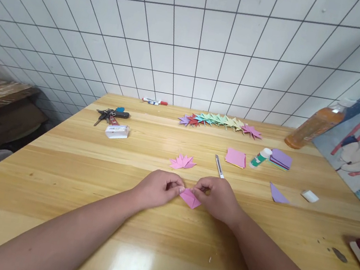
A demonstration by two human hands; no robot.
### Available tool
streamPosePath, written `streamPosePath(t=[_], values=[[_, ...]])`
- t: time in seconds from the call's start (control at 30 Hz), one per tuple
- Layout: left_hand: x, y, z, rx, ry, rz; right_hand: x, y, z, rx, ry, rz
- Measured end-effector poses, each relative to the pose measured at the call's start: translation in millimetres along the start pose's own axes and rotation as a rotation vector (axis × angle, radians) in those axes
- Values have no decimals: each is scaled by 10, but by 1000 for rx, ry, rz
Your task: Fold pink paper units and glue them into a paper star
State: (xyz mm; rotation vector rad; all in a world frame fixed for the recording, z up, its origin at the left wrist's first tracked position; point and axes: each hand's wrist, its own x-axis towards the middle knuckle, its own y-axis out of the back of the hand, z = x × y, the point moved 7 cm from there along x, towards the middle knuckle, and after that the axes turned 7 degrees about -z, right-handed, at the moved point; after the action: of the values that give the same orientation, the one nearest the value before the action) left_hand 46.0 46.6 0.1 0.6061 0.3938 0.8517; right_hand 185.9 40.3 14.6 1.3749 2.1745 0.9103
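Note:
A small pink folded paper (192,200) lies near the middle of the table, its point toward me. My left hand (161,189) pinches its left corner between thumb and fingers. On the opposite corner, my right hand (217,198) is closed with thumb and fingertips on the paper. Just beyond my hands rests a pink fan-shaped origami piece (183,162) with several points. A utility knife (219,166) lies behind my right hand, partly hidden by it.
Along the wall stretches a colourful origami chain (220,122). Pink paper squares (236,157), a glue stick (261,158), purple paper squares (280,159), a purple triangle (278,193) and an eraser (309,196) lie right; a bottle (316,125) stands behind. Keys (111,115), a small box (117,131) and markers (154,101) are left.

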Motion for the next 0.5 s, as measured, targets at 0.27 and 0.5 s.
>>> streamPosePath(t=[0.27,0.5], values=[[-1,48,-34,-101,8,80,5,36,48,205,-48,78],[12,109,-69,-413,45,199,55,-203,141,697,-197,-53]])
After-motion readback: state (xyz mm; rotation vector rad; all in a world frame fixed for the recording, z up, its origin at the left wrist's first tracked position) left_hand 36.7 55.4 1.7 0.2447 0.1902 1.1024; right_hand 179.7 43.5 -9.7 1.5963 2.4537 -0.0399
